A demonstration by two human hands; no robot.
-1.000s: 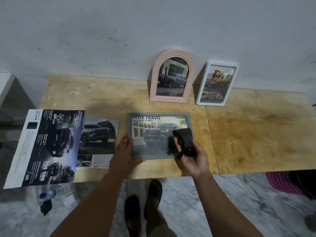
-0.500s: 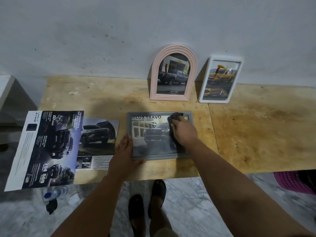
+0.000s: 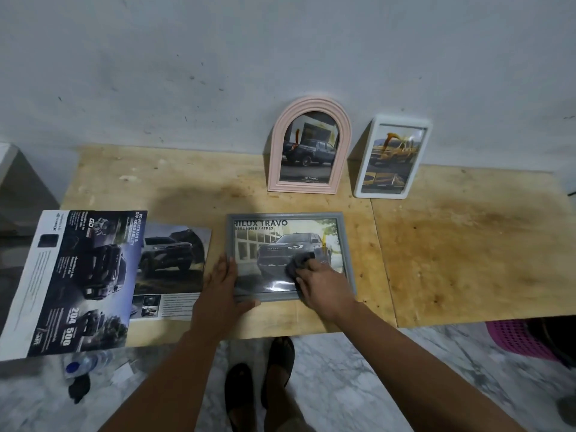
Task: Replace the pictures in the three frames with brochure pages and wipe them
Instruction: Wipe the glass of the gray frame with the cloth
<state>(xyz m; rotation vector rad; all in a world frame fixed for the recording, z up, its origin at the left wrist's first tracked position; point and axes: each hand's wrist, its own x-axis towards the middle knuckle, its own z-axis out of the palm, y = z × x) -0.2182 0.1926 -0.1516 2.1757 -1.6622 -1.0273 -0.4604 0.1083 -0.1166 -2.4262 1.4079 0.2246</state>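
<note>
Grey frame point(image 3: 288, 257) lies flat on the wooden table point(image 3: 467, 251), near the front edge, with a brochure page of a dark pickup under its glass. Left hand point(image 3: 223, 286) is flat on the table at the frame's lower-left corner: fingers together and extended along the left edge, thumb spread out along the bottom edge, bracing the frame, not gripping anything. Right hand point(image 3: 321, 282) is palm-down on the lower-right part of the glass, pressing a dark cloth point(image 3: 298, 262) bunched under the fingertips; fingers look curled over the cloth, exact grip can't tell. Pink arched frame point(image 3: 309, 145) and white frame point(image 3: 393, 157) stand upright at the back, leaning on the wall point(image 3: 280, 57), just beside each other, each holding a truck picture. Left of the grey frame: a loose brochure page point(image 3: 173, 269) touching the left hand's side, and an open brochure point(image 3: 74, 282) overlapping it and hanging past the table's front-left corner. On the floor below: a plastic bottle point(image 3: 84, 363) with blue cap, and the person's feet in dark sandals point(image 3: 258, 375). Pink basket point(image 3: 517, 338) under the table at right.
</note>
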